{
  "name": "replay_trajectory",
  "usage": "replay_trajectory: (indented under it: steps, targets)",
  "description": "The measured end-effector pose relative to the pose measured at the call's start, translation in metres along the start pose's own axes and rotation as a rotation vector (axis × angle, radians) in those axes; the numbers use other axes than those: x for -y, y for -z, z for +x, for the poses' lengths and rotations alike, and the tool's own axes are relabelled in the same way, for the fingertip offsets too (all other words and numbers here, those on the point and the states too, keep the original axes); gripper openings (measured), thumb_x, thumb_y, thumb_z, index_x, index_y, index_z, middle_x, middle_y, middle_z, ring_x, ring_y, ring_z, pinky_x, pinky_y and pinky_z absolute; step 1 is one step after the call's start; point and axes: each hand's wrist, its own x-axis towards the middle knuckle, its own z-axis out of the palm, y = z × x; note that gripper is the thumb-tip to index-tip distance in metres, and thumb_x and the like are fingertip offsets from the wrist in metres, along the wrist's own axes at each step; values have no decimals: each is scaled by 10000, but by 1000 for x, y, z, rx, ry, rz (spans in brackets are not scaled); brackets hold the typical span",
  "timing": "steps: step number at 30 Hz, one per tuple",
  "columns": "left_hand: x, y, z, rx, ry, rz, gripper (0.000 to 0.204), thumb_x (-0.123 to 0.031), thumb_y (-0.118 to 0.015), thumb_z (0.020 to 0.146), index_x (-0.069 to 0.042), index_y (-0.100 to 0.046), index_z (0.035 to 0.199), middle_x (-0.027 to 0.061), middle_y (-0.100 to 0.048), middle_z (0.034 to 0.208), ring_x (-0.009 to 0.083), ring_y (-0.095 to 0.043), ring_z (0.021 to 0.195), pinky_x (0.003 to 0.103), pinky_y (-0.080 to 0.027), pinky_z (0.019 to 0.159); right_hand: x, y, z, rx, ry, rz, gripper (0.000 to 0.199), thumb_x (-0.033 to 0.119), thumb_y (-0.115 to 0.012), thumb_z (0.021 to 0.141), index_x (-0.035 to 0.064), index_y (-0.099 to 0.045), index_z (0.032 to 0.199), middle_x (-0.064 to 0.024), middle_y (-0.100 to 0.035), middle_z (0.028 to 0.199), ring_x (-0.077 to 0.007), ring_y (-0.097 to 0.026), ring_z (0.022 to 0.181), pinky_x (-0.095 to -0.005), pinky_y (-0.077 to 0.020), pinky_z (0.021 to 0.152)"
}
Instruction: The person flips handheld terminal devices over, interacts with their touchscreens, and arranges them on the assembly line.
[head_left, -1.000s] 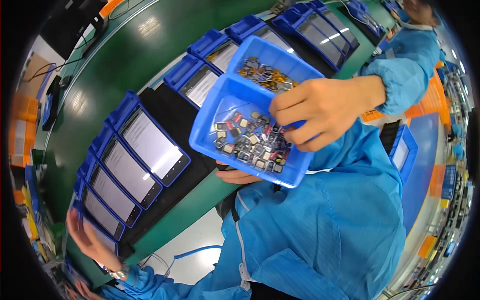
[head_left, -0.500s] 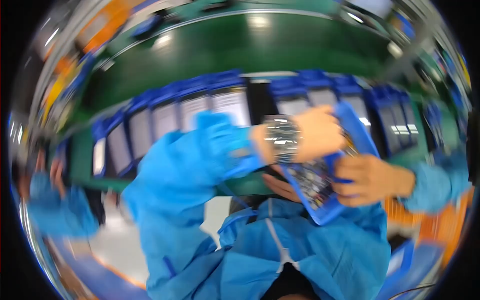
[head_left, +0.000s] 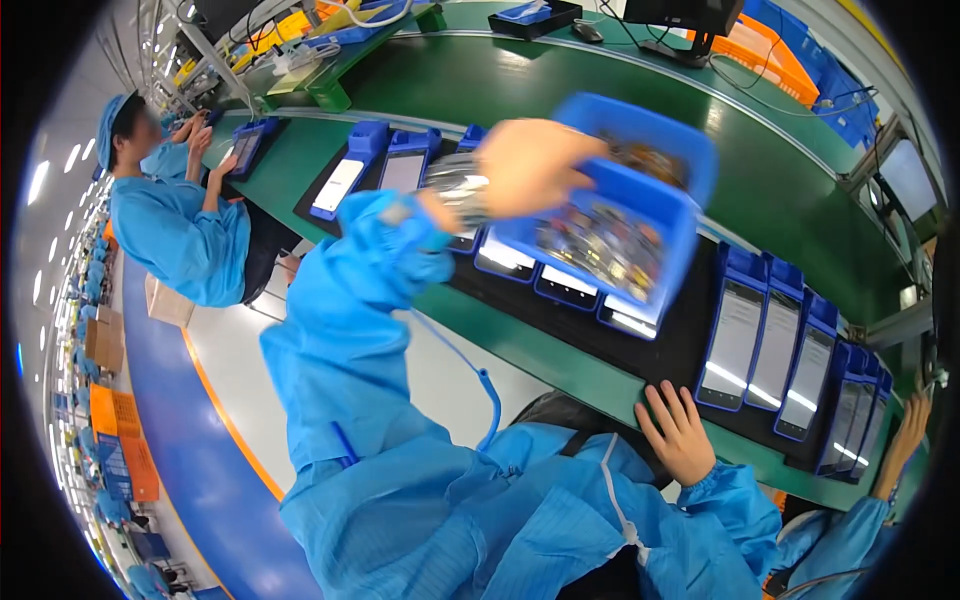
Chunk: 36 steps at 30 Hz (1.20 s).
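My left hand [head_left: 530,165], with a metal watch on its wrist, grips the near rim of a blue plastic bin [head_left: 650,190] and holds it tilted above the belt. The bin holds several small mixed parts [head_left: 605,245], blurred by motion. My right hand [head_left: 678,432] lies flat with fingers apart on the green table edge [head_left: 560,360], empty, just in front of the black mat [head_left: 670,355]. Phones in blue holders [head_left: 735,340] stand in a row on the mat, some hidden under the bin.
More phones in blue holders [head_left: 345,170] lie further left on the belt. A co-worker in a blue coat [head_left: 175,225] sits at the left. Another person's hand [head_left: 905,430] reaches in at the right edge. Monitors and orange crates stand at the back.
My right hand has let go of the bin and dropped to the table edge. My left hand took the bin and carries it alone; the view has swung to the left.
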Motion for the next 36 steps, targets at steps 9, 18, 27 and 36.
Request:
replay_trajectory:
  steps: [9,18,27,36]
  targets:
    - [245,77,-212,-317,984,667,422,-311,-660,724,-56,-609,1056,194,-626,959,360,-598,891,443,-479,774,-1,-1,7,64,34,13,377,148,-584,788,78,-525,1154,-160,-434,1281,-410,-362,1228,-589,-291,989]
    - [386,48,-324,-180,1484,729,333,-212,-573,741,-49,-592,1031,208,-616,1003,382,-587,939,469,-467,813,-4,-9,6,213,62,63,364,161,-549,772,156,-541,1136,-112,-467,1244,-468,-360,1191,-692,-253,929]
    - [425,26,-331,-422,1767,655,331,-199,-563,674,6,-642,921,241,-613,991,395,-586,952,450,-470,828,-5,-17,-3,216,91,53,345,283,-601,740,231,-550,1077,-78,-496,1183,-478,-401,1143,-733,-260,892]
    - [503,6,-363,-591,1515,603,369,-205,-499,723,-13,-641,1004,210,-630,986,377,-596,940,446,-458,830,-2,-10,0,305,31,53,401,381,-605,793,289,-517,1172,-3,-444,1277,-402,-352,1224,-684,-315,897]
